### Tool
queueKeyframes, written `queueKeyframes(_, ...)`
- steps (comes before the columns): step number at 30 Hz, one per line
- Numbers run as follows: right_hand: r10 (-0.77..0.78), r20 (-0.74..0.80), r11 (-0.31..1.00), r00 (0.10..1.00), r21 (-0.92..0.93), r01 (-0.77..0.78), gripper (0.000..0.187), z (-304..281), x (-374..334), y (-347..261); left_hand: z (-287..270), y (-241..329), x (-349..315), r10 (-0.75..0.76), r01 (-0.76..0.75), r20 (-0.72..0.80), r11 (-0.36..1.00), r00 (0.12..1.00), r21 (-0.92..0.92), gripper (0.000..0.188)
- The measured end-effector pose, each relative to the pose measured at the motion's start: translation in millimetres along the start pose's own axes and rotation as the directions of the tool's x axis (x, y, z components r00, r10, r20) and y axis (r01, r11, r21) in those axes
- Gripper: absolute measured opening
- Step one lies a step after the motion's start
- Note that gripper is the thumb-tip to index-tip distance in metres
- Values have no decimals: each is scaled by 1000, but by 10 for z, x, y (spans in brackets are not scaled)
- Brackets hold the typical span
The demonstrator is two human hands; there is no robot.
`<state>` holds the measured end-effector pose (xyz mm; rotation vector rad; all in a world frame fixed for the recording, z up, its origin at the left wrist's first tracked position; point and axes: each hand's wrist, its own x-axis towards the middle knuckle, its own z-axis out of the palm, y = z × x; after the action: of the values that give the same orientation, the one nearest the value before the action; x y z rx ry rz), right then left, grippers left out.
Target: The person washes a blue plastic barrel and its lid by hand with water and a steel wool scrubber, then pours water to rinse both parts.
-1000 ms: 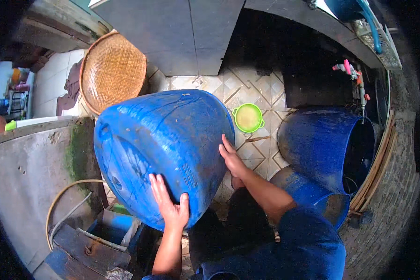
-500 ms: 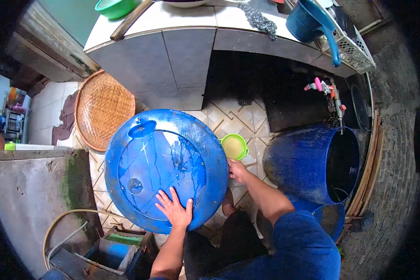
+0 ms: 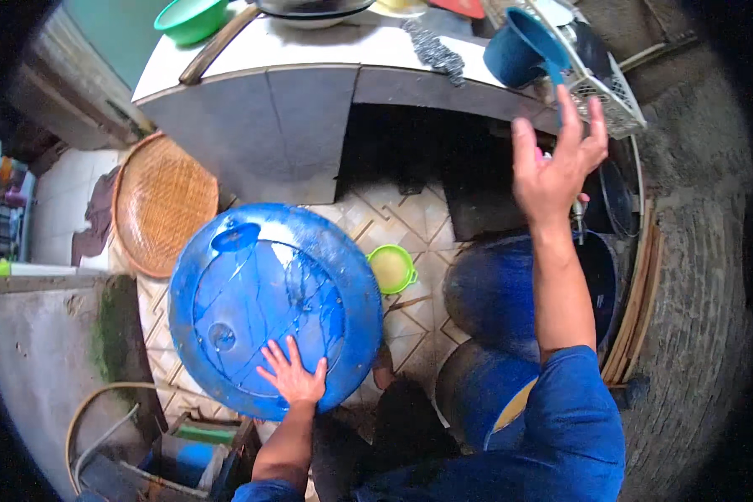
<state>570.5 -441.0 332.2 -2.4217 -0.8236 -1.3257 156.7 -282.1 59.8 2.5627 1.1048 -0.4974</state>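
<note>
While the left hand lies flat at five o'clock on the round end of a blue barrel, its grip spread apart, the barrel's sides are mostly hidden beneath that end. At two o'clock the raised right hand, grip also spread, overlaps the handle of a blue dipper; I cannot tell whether they touch. Its forearm covers part of a dark-blue barrel at three o'clock. Between the two barrels runs a strip of tiled floor, narrowed by a green basin just beside the near rim. Farther off stands a woven tray at ten o'clock; at twelve, the edge of the worktop bounds the floor, the hollow below too dark to make out.
</note>
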Motion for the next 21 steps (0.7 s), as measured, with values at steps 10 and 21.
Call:
queueKeyframes(10, 509, 791, 547, 341, 9, -837, 61, 420, 712, 1493, -82, 138, 7, -7, 6, 23, 999, 1000, 41, 96)
queueKeyframes(21, 634, 662, 222, 400, 339, -914, 24, -1428, -1542, 888, 38, 115, -27, 24, -10, -105, 990, 994, 139, 91)
